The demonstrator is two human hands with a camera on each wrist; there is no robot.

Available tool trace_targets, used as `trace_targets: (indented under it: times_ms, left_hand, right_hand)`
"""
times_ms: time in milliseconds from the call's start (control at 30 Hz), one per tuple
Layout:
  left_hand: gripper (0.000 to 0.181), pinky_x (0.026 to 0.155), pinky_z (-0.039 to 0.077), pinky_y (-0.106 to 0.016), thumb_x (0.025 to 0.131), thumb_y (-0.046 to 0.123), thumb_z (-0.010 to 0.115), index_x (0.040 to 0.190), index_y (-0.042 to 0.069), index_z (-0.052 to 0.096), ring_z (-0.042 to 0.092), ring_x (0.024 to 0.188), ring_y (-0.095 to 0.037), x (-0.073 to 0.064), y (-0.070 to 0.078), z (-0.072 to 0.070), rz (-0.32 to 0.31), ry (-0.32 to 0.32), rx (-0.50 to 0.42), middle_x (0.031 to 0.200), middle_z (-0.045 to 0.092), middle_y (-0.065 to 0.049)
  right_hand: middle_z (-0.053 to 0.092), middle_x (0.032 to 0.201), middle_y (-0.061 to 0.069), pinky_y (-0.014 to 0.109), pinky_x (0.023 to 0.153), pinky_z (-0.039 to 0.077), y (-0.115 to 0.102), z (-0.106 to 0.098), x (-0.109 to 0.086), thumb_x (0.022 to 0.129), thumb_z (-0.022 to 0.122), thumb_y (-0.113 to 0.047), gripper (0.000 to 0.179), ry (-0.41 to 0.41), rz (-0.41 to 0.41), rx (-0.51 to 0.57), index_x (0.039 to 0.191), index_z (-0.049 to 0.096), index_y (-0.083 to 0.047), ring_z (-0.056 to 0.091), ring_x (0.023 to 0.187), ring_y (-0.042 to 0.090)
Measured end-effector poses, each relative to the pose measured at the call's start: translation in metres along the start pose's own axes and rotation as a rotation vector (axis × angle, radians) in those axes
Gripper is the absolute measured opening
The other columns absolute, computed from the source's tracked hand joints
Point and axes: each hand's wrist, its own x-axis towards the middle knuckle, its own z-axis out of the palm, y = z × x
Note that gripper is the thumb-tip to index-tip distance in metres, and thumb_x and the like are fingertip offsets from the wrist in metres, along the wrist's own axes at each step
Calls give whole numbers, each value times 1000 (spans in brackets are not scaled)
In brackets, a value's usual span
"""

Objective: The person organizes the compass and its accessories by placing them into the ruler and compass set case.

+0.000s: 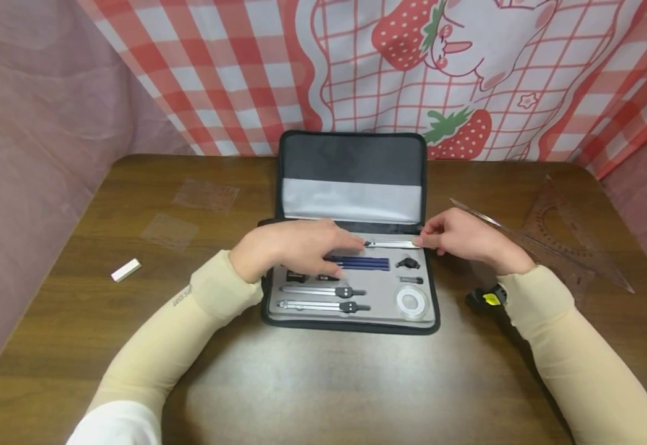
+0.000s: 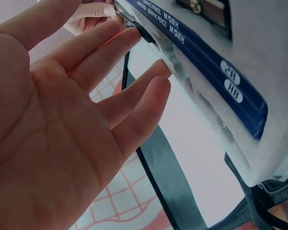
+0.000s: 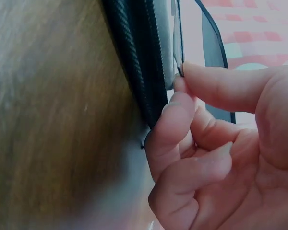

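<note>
An unzipped black drawing-set case (image 1: 351, 330) lies with its lid (image 1: 352, 157) raised at the back. My right hand (image 1: 459, 240) pinches the right end of a slim silver drawing instrument (image 1: 392, 245) between thumb and forefinger, at the top slot of the grey insert (image 1: 376, 296). The instrument's dark left end lies by the fingertips of my left hand (image 1: 301, 244). That hand is spread over the left of the insert, its fingers straight. Blue graphic pencils (image 2: 201, 62), marked 2H and HB, lie beneath it. Two silver compasses (image 1: 317, 306) sit in lower slots.
A white eraser (image 1: 126, 270) and two clear plastic templates (image 1: 206, 195) lie at left. Clear set squares (image 1: 562, 228) lie at right, close to my right forearm. A black-and-yellow object (image 1: 489, 299) is by the right wrist. A checked cloth (image 1: 234, 68) hangs behind the table.
</note>
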Motion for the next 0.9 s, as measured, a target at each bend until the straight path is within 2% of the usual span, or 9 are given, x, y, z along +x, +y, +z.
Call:
trace_targets:
  times_ms: [233, 367, 567, 733, 900]
  left_hand:
    - [56, 118, 18, -33, 99, 33, 63, 149, 16, 46, 35, 141, -11, 1, 0, 1, -6, -1, -2, 155, 40, 4]
    - [57, 116, 24, -33, 99, 34, 63, 150, 17, 46, 36, 140, -12, 0, 1, 1, -13, 9, -6, 155, 39, 5]
    - [55, 113, 30, -34, 99, 34, 63, 149, 19, 47, 37, 139, -13, 0, 2, 0, -11, 19, -3, 157, 37, 6]
    - [55, 114, 28, -33, 99, 35, 62, 149, 18, 47, 36, 141, -13, 0, 1, 0, -15, 9, 13, 157, 37, 6]
    - [55, 117, 21, -33, 99, 34, 63, 149, 17, 48, 35, 141, -12, 1, 0, 1, -5, 6, 5, 157, 37, 6]
  right_hand:
    - [58, 77, 6, 33, 59, 38, -2, 3, -1, 96, 65, -26, 25, -17, 3, 8, 90, 69, -3, 52, 72, 21]
    - [56, 81, 7, 34, 62, 37, -3, 5, -1, 99, 60, -26, 26, -43, 9, 23, 92, 66, -2, 51, 74, 22]
    - [51, 72, 7, 34, 59, 34, -6, 4, -3, 103, 54, -29, 31, -74, 26, 40, 87, 61, -2, 47, 66, 22]
    - [50, 69, 5, 34, 58, 33, -6, 2, -5, 103, 53, -32, 37, -82, 26, 54, 80, 58, -4, 46, 64, 21]
    - [49, 68, 5, 33, 57, 33, -5, 2, -3, 101, 57, -32, 34, -76, 33, 31, 82, 61, -4, 46, 63, 21]
